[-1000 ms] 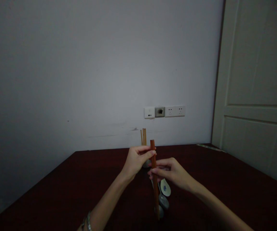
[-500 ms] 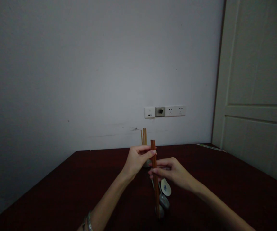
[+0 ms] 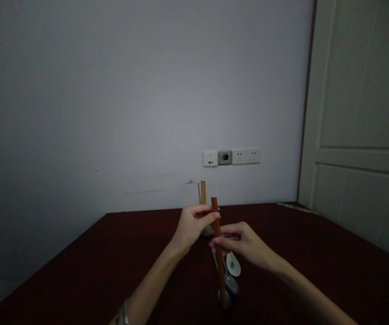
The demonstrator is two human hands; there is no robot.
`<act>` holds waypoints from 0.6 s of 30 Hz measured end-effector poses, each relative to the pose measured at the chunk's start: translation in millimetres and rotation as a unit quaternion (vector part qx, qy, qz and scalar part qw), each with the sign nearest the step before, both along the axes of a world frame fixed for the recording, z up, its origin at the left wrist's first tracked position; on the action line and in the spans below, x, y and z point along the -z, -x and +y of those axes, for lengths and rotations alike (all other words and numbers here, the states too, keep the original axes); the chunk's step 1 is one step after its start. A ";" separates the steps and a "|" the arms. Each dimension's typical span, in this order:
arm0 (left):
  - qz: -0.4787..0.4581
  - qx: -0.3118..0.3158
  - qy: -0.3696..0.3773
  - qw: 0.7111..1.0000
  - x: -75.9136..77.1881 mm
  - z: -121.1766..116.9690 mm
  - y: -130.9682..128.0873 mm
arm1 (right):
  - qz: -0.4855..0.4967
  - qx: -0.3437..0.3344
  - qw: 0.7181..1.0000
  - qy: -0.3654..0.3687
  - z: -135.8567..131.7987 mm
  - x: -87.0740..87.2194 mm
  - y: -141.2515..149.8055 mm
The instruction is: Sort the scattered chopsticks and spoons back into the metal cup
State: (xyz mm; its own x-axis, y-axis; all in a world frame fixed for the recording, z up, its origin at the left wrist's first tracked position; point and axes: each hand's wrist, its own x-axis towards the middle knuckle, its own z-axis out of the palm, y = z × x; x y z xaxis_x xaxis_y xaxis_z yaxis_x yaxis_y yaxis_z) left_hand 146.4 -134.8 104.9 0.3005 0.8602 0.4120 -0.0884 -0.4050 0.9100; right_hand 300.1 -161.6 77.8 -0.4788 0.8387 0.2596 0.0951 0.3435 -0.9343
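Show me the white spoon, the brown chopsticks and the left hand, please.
White spoon [image 3: 233,266]: head view, on its wide end.
Brown chopsticks [image 3: 219,262]: head view, on the shafts below the fingers.
Left hand [image 3: 188,228]: head view, on its back.

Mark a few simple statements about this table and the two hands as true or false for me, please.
1. The left hand and right hand both hold the reddish-brown chopsticks. True.
2. The right hand grips nearer the chopsticks' upper end. False: the left hand does.
3. A pale spoon with a blue mark lies on the table. True.
4. The thin light-brown sticks lie flat. False: they stand upright beyond the left hand.
5. A double socket is on the wall. True.
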 end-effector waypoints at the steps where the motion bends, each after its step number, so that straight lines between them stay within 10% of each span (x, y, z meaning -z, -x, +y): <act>1: 0.004 -0.001 -0.003 1.000 0.2 0.4 0.3 | 0.002 0.000 1.000 0.001 0.0 0.4 0.1; 18: 0.056 -0.026 -0.035 0.997 -2.1 -0.7 3.6 | 0.011 0.005 1.000 0.006 2.1 7.3 1.8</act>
State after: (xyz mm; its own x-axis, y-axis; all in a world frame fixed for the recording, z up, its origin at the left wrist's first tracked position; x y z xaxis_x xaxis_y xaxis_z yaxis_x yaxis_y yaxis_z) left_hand 142.8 -135.5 106.9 0.3047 0.8456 0.4384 0.0348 -0.4698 0.8821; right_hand 298.3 -159.5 70.6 -0.4643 0.8470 0.2591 0.0784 0.3306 -0.9405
